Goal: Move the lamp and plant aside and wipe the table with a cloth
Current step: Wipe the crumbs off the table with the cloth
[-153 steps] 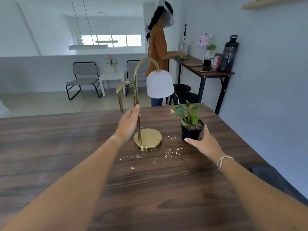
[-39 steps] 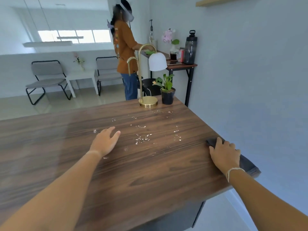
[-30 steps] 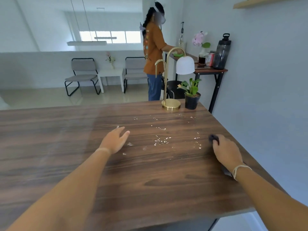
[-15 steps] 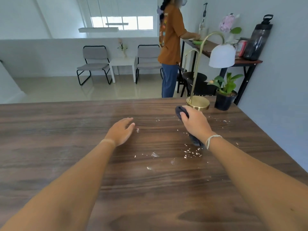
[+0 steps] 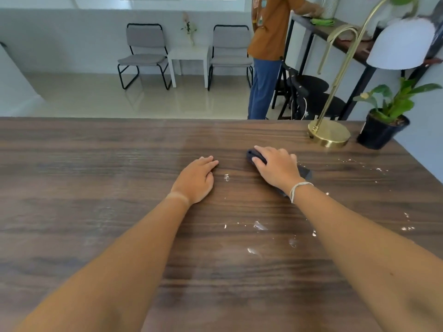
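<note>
A dark, soft cloth (image 5: 257, 157) is pressed flat on the wood-grain table (image 5: 96, 188) under the right hand (image 5: 276, 167) — fingers gripping it. The left hand (image 5: 196, 179) is laid flat, empty. White crumbs (image 5: 257, 226) are scattered nearby. At the far corner a brass lamp (image 5: 329, 133) is set beside a black pot (image 5: 381, 130) — a leafy plant (image 5: 398, 99) is held in it.

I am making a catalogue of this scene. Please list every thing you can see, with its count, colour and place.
table: one, dark wood, foreground
lamp: one, gold with white shade, far right corner of table
plant: one, green in black pot, right of lamp
crumbs: many, white, scattered right of centre
cloth: one, dark, under right hand
chairs: two, grey, by far wall
small table: one, white, between chairs
other person: one, orange top, at side table
left hand: flat on table
right hand: pressing cloth
</note>
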A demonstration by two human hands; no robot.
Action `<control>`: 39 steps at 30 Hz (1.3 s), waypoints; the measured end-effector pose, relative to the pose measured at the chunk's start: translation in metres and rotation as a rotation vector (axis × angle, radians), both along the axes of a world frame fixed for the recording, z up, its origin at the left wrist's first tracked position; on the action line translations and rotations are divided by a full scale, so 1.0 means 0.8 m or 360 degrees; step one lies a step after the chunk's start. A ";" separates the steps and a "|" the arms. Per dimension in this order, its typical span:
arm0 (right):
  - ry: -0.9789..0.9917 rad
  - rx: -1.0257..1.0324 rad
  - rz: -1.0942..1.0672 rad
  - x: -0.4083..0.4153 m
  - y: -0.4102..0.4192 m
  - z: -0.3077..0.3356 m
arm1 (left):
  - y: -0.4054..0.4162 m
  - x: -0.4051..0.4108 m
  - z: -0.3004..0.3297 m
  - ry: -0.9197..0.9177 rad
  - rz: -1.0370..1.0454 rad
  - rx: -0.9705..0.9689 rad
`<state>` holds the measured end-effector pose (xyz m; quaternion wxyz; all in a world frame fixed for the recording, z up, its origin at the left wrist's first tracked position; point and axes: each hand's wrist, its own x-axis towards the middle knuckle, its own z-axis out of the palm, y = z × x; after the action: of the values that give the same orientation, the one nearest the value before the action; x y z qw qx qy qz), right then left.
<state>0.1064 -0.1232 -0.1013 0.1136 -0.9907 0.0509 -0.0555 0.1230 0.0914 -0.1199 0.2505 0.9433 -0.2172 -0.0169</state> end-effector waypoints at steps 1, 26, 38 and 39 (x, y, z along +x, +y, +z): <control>0.0023 -0.0034 0.0013 0.001 0.001 -0.007 | 0.000 0.000 0.000 -0.0001 0.0000 -0.0002; 0.0117 0.0384 0.1146 -0.114 0.016 -0.017 | 0.005 0.003 -0.004 -0.0019 0.0044 -0.0028; 0.0085 0.0371 0.1137 -0.163 0.076 -0.016 | 0.007 0.002 -0.004 -0.0045 -0.0012 0.0007; 0.0100 0.0358 0.1209 -0.184 0.063 -0.016 | 0.006 0.001 -0.004 -0.0045 -0.0016 0.0015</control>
<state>-0.0412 -0.0732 -0.1144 0.2321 -0.9215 -0.3102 0.0267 0.1236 0.0966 -0.1227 0.2428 0.9435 -0.2254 -0.0057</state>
